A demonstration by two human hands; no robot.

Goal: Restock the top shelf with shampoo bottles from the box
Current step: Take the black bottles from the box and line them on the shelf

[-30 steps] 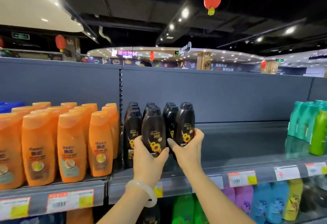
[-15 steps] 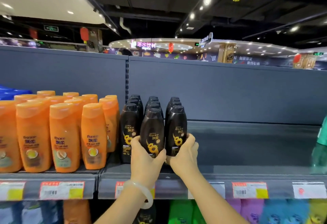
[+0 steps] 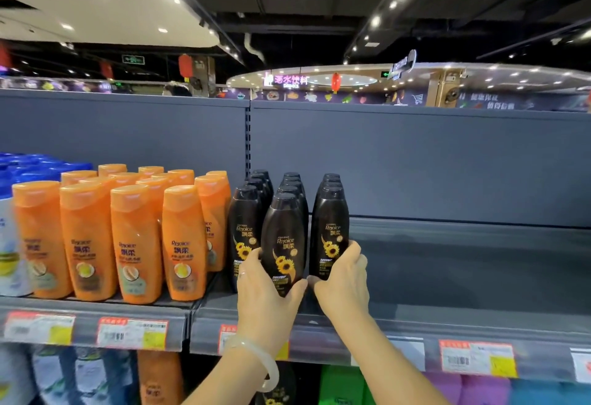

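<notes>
We note three rows of black shampoo bottles standing upright on the top shelf (image 3: 447,318), each row running back toward the rear panel. The left hand (image 3: 265,296) curls around the lower body of the front bottle of the middle row (image 3: 283,244), thumb on its right side. The right hand (image 3: 343,280) grips the base of the front bottle of the right row (image 3: 329,231), fingers wrapped round its far side. Both bottles appear seated on the shelf, just beside each other.

Directly left of the left hand stands the front bottle of the left row (image 3: 244,231), then the orange bottles (image 3: 134,244).

To the right of the right hand the shelf is bare as far as we can see. We judge restocking partly done: three rows in, much space left. The box is not in view.
</notes>
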